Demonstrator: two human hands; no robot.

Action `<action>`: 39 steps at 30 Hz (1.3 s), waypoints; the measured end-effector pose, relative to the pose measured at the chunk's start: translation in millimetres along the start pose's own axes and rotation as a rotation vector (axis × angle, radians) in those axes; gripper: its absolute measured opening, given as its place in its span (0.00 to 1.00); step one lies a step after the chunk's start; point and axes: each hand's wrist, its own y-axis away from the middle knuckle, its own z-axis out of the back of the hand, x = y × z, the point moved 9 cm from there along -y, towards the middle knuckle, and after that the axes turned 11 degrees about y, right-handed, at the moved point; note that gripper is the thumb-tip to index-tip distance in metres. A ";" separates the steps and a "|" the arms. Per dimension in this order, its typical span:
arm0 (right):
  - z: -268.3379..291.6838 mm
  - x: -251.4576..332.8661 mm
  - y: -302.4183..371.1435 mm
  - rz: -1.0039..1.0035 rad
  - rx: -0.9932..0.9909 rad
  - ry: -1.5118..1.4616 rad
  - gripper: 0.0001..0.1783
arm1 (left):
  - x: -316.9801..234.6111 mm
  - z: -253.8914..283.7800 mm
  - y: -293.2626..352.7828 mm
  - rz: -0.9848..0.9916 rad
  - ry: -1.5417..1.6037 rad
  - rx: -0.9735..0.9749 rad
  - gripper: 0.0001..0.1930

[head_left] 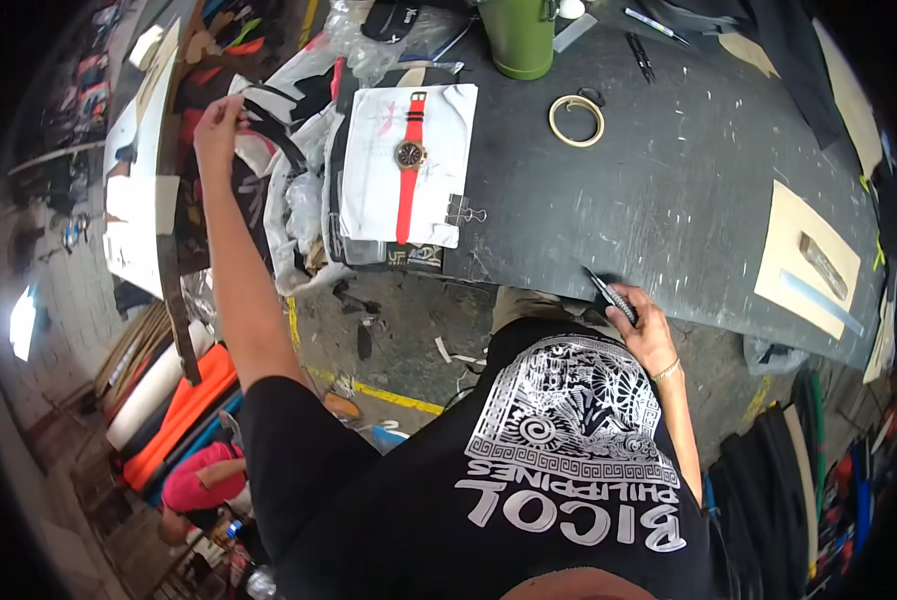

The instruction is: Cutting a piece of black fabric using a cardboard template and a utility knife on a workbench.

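My left hand point(220, 128) reaches out to the far left, fingers curled together beside black and white material scraps point(268, 105). What it pinches, if anything, is too small to make out. In my right hand point(648, 330), held low at the table's near edge, is a utility knife point(614, 298) with its tip pointing up and left over the tabletop. Between the hands, a wristwatch point(409, 155) with a red strap lies stretched out on white sheets point(368, 150). A black binder clip point(463, 212) sits at the sheets' lower right corner.
On the dark table point(668, 170) are a tape roll point(576, 121), a green jug point(519, 40), a pen point(656, 26) and a tan board point(778, 250) bearing a worn block point(822, 265) and a ruler point(820, 302). Someone in a pink shirt point(203, 485) is at lower left, near rolled material point(183, 415).
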 end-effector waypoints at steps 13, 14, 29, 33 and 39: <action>-40.7 -41.0 26.2 -0.015 -0.220 -0.283 0.21 | 12.1 -58.4 -4.9 -0.341 0.153 0.196 0.27; -36.1 -52.9 40.7 0.009 -0.282 -0.281 0.21 | -28.1 -127.7 38.9 -0.442 -0.357 0.136 0.26; 112.8 -324.3 252.8 -0.266 -0.708 -0.281 0.20 | -202.8 -553.0 435.7 -0.409 0.114 0.606 0.12; 123.5 -374.1 253.5 -0.306 -0.700 -0.426 0.19 | -236.2 -637.6 487.2 -0.441 -0.040 0.793 0.10; 148.5 -427.9 248.7 -0.361 -0.632 -0.666 0.17 | -279.9 -769.5 522.0 -0.488 -0.121 0.951 0.13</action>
